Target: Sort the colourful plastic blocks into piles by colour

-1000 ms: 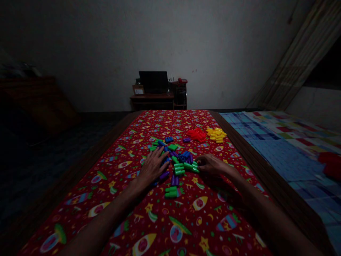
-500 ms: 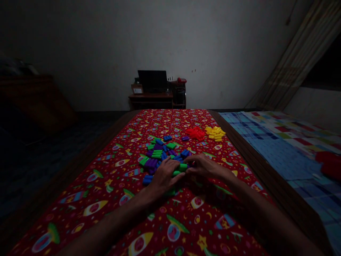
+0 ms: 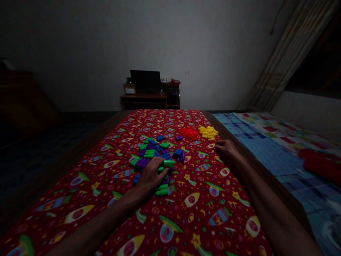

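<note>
A heap of green, blue and purple plastic pegs lies mid-table on the red rocket-print cloth. My left hand rests on the near side of the heap, fingers curled over green pegs. More green pegs lie just beside its wrist. My right hand is out to the right near the table edge, fingers curled under; what they hold, if anything, is hidden. Beyond it sit a red peg pile and a yellow peg pile.
A bed with a blue checked sheet runs along the table's right edge, with a red object on it. A low desk with a dark screen stands at the far wall. The room is dim; a curtain hangs at right.
My right hand has left the mixed heap and moved right and away, toward the yellow pile. My left hand slid back and closed over green pegs. The view shifted slightly.
</note>
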Demonstrator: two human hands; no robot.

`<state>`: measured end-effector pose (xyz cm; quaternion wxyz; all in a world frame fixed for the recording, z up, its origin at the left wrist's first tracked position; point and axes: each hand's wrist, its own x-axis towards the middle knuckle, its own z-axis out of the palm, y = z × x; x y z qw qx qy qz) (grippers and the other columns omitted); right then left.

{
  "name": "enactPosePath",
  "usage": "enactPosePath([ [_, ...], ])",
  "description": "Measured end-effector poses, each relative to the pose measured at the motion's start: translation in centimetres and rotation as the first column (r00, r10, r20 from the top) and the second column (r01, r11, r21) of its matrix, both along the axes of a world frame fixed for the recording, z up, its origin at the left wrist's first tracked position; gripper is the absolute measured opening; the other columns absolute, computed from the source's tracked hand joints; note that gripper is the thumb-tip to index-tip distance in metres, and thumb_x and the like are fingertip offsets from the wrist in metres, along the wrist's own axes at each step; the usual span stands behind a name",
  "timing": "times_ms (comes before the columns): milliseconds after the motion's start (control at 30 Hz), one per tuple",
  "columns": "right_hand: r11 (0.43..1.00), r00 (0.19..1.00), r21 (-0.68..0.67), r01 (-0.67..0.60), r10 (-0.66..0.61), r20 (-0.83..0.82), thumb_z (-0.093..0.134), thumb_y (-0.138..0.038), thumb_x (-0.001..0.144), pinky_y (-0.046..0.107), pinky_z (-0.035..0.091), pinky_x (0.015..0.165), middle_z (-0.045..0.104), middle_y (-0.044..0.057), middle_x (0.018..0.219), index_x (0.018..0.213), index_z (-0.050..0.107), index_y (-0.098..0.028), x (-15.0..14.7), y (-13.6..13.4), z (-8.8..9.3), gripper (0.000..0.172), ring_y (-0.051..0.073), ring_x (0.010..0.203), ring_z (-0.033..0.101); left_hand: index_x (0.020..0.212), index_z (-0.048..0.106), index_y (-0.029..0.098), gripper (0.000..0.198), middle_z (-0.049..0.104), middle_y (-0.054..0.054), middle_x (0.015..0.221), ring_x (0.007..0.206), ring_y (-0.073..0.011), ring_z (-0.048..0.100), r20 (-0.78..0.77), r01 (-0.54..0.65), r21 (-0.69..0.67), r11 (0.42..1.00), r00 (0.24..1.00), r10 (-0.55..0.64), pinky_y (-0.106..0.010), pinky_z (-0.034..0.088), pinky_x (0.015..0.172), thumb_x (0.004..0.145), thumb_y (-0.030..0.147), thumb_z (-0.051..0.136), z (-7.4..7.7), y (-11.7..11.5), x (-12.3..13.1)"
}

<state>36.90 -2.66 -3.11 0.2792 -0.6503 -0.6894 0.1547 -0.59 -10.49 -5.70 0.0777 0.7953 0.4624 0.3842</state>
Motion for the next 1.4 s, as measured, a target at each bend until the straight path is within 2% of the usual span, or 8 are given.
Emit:
enactPosePath([
  [167, 0.967, 0.986, 0.217, 0.137, -0.154, 0.066, 0.056, -0.027, 0.079, 0.031, 0.049, 0.078, 0.074, 0.011, 0.096, 0.096, 0.075, -0.015, -1.0, -0.1, 0.7, 0.029, 0.024, 0.088, 0.068, 0.095, 0.060, 0.018, 0.017, 0.066, -0.008, 0.097, 0.093, -0.0231, 0.062, 0.009, 0.021, 0.035, 0.999, 1.000, -0.021, -0.037, 0.053, 0.082, 0.083, 0.029, 0.053, 0.1, 0.0, 0.0],
  [333, 0.948, 0.978, 0.249, -0.200, 0.207, -0.002, 0.053, -0.029, 0.088, 0.033, 0.049, 0.080, 0.074, 0.010, 0.097, 0.098, 0.073, -0.017, -7.5, -1.1, 1.0, 0.025, 0.023, 0.088, 0.067, 0.094, 0.060, 0.019, 0.015, 0.066, -0.006, 0.096, 0.091, -0.0220, 0.062, 0.000, 0.025, 0.039, 0.999, 1.000, -0.025, -0.036, 0.053, 0.081, 0.084, 0.027, 0.053, 0.3, -0.2, 0.1],
  [467, 0.839, 0.862, 0.199, -0.507, 0.489, 0.133, 0.063, -0.037, 0.084, 0.034, 0.047, 0.081, 0.069, 0.011, 0.107, 0.116, 0.063, -0.016, -13.2, -3.2, -0.7, 0.037, 0.024, 0.095, 0.061, 0.095, 0.061, 0.018, 0.015, 0.065, -0.007, 0.096, 0.094, -0.0230, 0.062, -0.014, 0.033, 0.050, 0.998, 0.999, -0.032, -0.037, 0.053, 0.083, 0.085, 0.027, 0.054, 0.1, -0.2, 0.1],
  [700, 0.769, 0.792, 0.212, -0.603, 0.610, 0.042, 0.060, -0.029, 0.085, 0.034, 0.047, 0.083, 0.067, 0.013, 0.113, 0.126, 0.057, -0.014, -15.3, -4.7, -1.1, 0.044, 0.023, 0.097, 0.061, 0.138, 0.042, 0.019, 0.053, 0.054, -0.012, 0.135, 0.127, -0.0245, 0.049, -0.044, 0.119, 0.150, 0.981, 0.993, -0.114, -0.045, 0.043, 0.105, 0.086, 0.016, 0.050, 0.1, -0.3, 0.2],
  [867, 0.671, 0.674, 0.185, -0.718, 0.736, -0.052, 0.058, -0.029, 0.085, 0.031, 0.049, 0.080, 0.067, 0.009, 0.117, 0.135, 0.053, -0.018, -14.7, -3.9, -0.6, 0.052, 0.020, 0.093, 0.064, 0.131, 0.051, 0.022, 0.044, 0.058, -0.009, 0.135, 0.127, -0.0246, 0.051, -0.153, 0.193, 0.144, 0.970, 0.973, -0.171, -0.050, 0.038, 0.110, 0.088, 0.017, 0.047, 0.1, -0.3, 0.1],
  [1100, 0.963, 0.929, 0.139, -0.230, 0.175, 0.326, 0.057, -0.027, 0.085, 0.030, 0.046, 0.071, 0.069, 0.016, 0.104, 0.128, 0.054, -0.008, -7.5, -1.7, 2.4, 0.046, 0.023, 0.085, 0.063, 0.122, 0.056, 0.019, 0.035, 0.068, -0.008, 0.119, 0.112, -0.0231, 0.061, -0.139, 0.164, 0.155, 0.974, 0.980, -0.143, -0.050, 0.039, 0.109, 0.089, 0.016, 0.046, -0.4, -0.2, 0.1],
  [1233, 0.993, 0.830, 0.104, 0.059, -0.107, 0.547, 0.057, -0.033, 0.088, 0.027, 0.041, 0.067, 0.069, 0.016, 0.103, 0.113, 0.063, -0.011, -2.5, -1.4, 3.5, 0.034, 0.024, 0.090, 0.063, 0.120, 0.056, 0.018, 0.033, 0.068, -0.008, 0.114, 0.109, -0.0229, 0.062, -0.132, 0.158, 0.158, 0.975, 0.982, -0.138, -0.049, 0.040, 0.108, 0.089, 0.017, 0.046, -0.2, -0.3, 0.1],
  [1400, 0.991, 0.787, -0.017, 0.135, -0.097, 0.609, 0.053, -0.039, 0.091, 0.025, 0.040, 0.065, 0.073, 0.015, 0.093, 0.093, 0.072, -0.013, -0.1, -0.9, 2.8, 0.033, 0.022, 0.086, 0.066, 0.121, 0.056, 0.019, 0.033, 0.068, -0.008, 0.116, 0.111, -0.0231, 0.061, -0.136, 0.162, 0.136, 0.977, 0.980, -0.144, -0.049, 0.038, 0.110, 0.090, 0.017, 0.046, -0.1, -0.4, 0.0],
])
